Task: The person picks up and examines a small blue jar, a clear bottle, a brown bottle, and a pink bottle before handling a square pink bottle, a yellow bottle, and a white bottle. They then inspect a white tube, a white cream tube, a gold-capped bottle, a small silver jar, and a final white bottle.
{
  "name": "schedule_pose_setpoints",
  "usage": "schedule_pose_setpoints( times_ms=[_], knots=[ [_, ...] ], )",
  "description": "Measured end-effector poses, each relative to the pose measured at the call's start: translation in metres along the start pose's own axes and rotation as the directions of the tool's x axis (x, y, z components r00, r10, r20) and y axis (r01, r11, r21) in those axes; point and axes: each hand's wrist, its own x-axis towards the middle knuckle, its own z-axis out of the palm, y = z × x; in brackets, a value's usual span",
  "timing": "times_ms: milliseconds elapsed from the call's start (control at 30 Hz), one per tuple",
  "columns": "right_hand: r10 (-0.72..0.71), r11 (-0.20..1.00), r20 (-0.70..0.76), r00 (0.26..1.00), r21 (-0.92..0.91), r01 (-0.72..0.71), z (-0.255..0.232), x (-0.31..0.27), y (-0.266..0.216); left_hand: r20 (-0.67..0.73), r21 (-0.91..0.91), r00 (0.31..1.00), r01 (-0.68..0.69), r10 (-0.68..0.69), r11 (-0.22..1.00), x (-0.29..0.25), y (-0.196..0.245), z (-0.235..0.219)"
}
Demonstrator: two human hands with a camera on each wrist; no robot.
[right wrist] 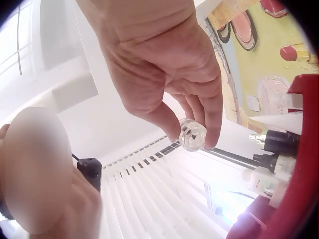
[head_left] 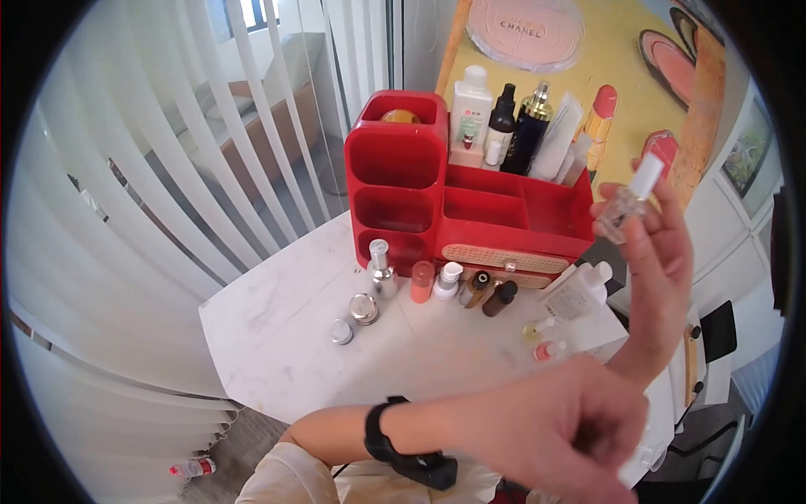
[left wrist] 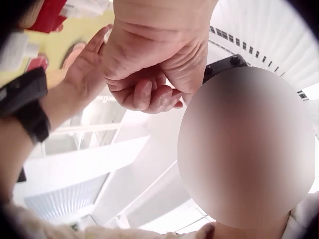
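Observation:
Up at the right side of the head view, my right hand [head_left: 659, 252] pinches a small clear glass nail polish bottle [head_left: 621, 214] with a tall white cap [head_left: 646, 175]. The bottle is tilted, and in the right wrist view the glass base [right wrist: 193, 138] shows between thumb and fingertips. My left hand [head_left: 554, 424] hangs over the front of the table with a black band at the wrist. Its fingers [left wrist: 144, 94] curl in toward the palm, and nothing shows in them. Nearest below are a pink nail polish bottle [head_left: 548, 350] and a yellowish one [head_left: 534, 329].
A red organizer [head_left: 395, 160] stands at the back of the white marbled table [head_left: 277, 336], with tall bottles in its rear slots. Several small bottles and two silver jars [head_left: 363, 308] line its front. A white bottle [head_left: 579, 290] lies at right. Vertical blinds [head_left: 151, 210] hang at left.

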Motion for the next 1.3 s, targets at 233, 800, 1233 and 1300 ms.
schedule_pose_setpoints(
  times_ms=[233, 800, 1233, 1300],
  knots=[
    [-0.043, 0.99, -0.144, 0.989, -0.136, 0.024, -0.009, -0.004, 0.002, 0.129, -0.086, 0.991, -0.015, 0.026, 0.996, 0.012, -0.029, 0.012],
    [-0.055, 0.998, -0.156, 0.986, -0.005, 0.055, 0.004, 0.002, 0.0, -0.32, 0.761, 0.903, 0.065, 0.286, 0.646, -0.023, 0.052, 0.008],
    [-0.055, 0.977, -0.282, 0.958, -0.215, -0.008, 0.044, 0.027, 0.013, -0.017, 0.93, 0.189, -0.357, 0.982, 0.084, -0.128, 0.114, -0.014],
    [-0.051, 0.956, -0.227, 0.973, -0.291, -0.018, 0.046, 0.046, 0.027, -0.009, 0.931, 0.231, -0.354, 0.973, 0.092, -0.136, 0.118, -0.01]
  ],
)
